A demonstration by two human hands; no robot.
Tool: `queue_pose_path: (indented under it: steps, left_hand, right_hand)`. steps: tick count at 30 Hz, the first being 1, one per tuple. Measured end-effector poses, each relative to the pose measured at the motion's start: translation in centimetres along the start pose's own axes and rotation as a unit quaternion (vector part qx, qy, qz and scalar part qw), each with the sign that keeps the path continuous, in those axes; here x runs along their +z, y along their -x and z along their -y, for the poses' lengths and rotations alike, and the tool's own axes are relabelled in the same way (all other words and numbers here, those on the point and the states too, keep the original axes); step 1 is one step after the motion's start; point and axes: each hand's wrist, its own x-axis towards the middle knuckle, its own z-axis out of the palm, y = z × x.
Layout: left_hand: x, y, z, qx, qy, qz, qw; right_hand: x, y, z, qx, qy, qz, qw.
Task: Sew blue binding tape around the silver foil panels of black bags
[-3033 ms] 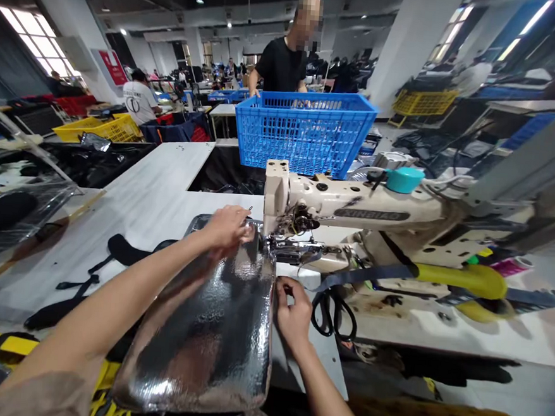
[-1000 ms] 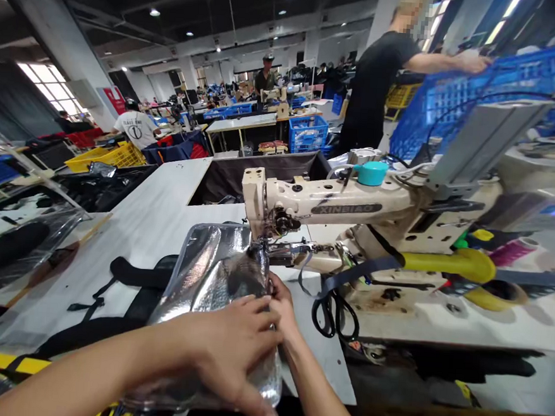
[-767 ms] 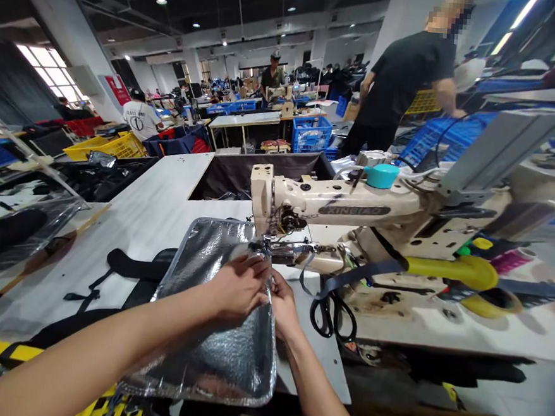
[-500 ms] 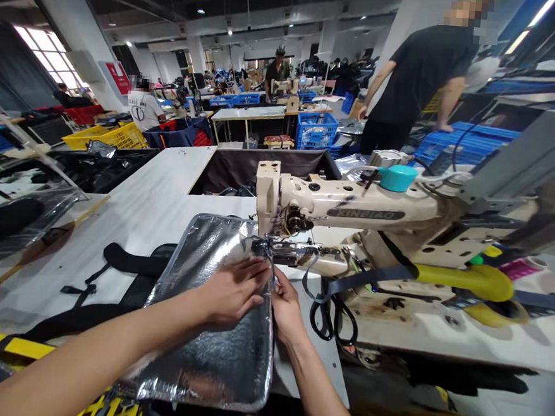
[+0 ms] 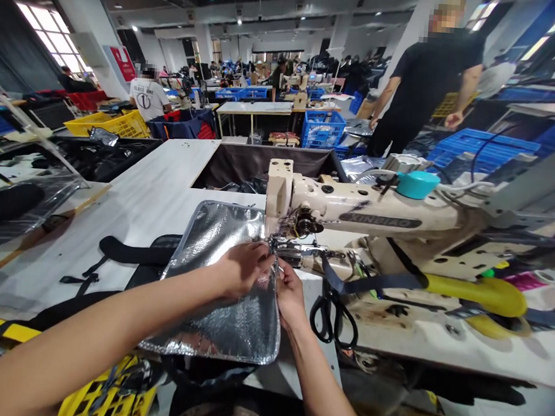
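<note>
A shiny silver foil panel (image 5: 216, 273) lies flat on the white table (image 5: 155, 193) in front of a cream sewing machine (image 5: 353, 213). My left hand (image 5: 245, 268) rests on the panel's right edge, fingers curled and pinching it just before the needle. My right hand (image 5: 289, 292) is pressed against the same edge from the right, fingers closed on it. A dark strap (image 5: 372, 279) runs out of the machine's bed to the right.
Black scissors (image 5: 334, 313) lie right of my right hand. Black straps (image 5: 117, 251) lie left of the panel. A dark bin (image 5: 261, 162) is sunk in the table behind. A person in black stands at the back right by blue baskets (image 5: 476, 146). A yellow crate (image 5: 122, 393) sits below.
My left hand came from the panel's far corner to its right edge by the needle and curled, meeting the right hand. The person in black carried the blue basket off to the right.
</note>
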Motion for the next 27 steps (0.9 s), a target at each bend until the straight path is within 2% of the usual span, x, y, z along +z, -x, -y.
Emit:
queue_pose_path:
  steps: [3,6,8,10,14,17,24,27]
  left_hand:
    - [-2.7,2.9,-3.0,0.018,0.022,0.023,0.999]
    - [-3.8,6.4,-6.1,0.071,0.067,0.054,0.994]
    - [-3.4,8.3,-7.2,0.108,0.058,0.036,0.992]
    - [-2.5,9.3,-7.5,0.139,0.03,0.002,0.99]
    - [-1.5,9.4,-6.8,0.165,0.004,-0.039,0.986]
    - [-1.6,8.7,-6.0,0.163,0.011,-0.05,0.985]
    - [-0.9,6.3,-2.9,0.162,-0.007,-0.042,0.986]
    - [0.0,5.3,-1.1,0.168,-0.024,-0.061,0.984]
  right_hand:
    - [-0.9,1.4,0.2,-0.012,0.068,-0.002,0.998]
    - [-2.1,4.0,0.0,-0.023,0.142,0.028,0.989]
    - [-2.9,6.4,-0.4,-0.024,0.169,0.054,0.984]
    - [-3.4,9.0,-0.9,-0.016,0.163,0.052,0.985]
    - [-3.5,12.5,-1.2,0.028,0.095,0.026,0.995]
    - [-3.3,12.2,-1.0,0.044,0.056,0.023,0.997]
    - [-2.5,7.5,-1.0,0.028,0.02,0.025,0.999]
    - [-1.9,5.9,-1.2,0.032,0.004,0.017,0.999]
